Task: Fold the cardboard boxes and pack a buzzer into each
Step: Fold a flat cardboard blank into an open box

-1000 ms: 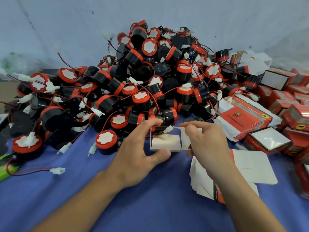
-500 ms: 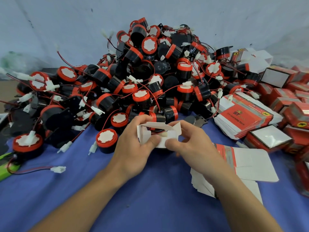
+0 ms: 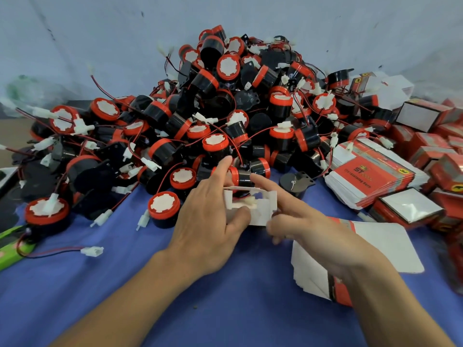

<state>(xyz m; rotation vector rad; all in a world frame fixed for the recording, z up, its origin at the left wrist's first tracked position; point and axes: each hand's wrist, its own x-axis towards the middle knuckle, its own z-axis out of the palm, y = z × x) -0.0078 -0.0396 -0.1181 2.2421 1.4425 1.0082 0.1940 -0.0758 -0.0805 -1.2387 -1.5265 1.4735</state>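
Observation:
A small white cardboard box (image 3: pixel 260 211), partly folded with its flaps up, sits between my hands in the middle of the blue cloth. My left hand (image 3: pixel 208 221) grips its left side, thumb on the front and index finger raised toward the pile. My right hand (image 3: pixel 308 226) holds its right side, index finger stretched over the top flap. A white connector shows in the box opening; I cannot tell what else is inside. Behind stands a big pile of black-and-red buzzers (image 3: pixel 225 116) with red wires.
A stack of flat red-and-white box blanks (image 3: pixel 370 176) lies at the right, with folded red boxes (image 3: pixel 431 151) beyond it. More flat blanks (image 3: pixel 385 249) lie under my right wrist. Loose buzzers (image 3: pixel 164 209) and a white connector (image 3: pixel 92 251) lie on the blue cloth (image 3: pixel 125 284). A green object (image 3: pixel 10 246) is at the left edge.
The flat blank has been opened into a box shape and its flaps folded. My right index finger has moved over the top flap. My left index finger has lifted.

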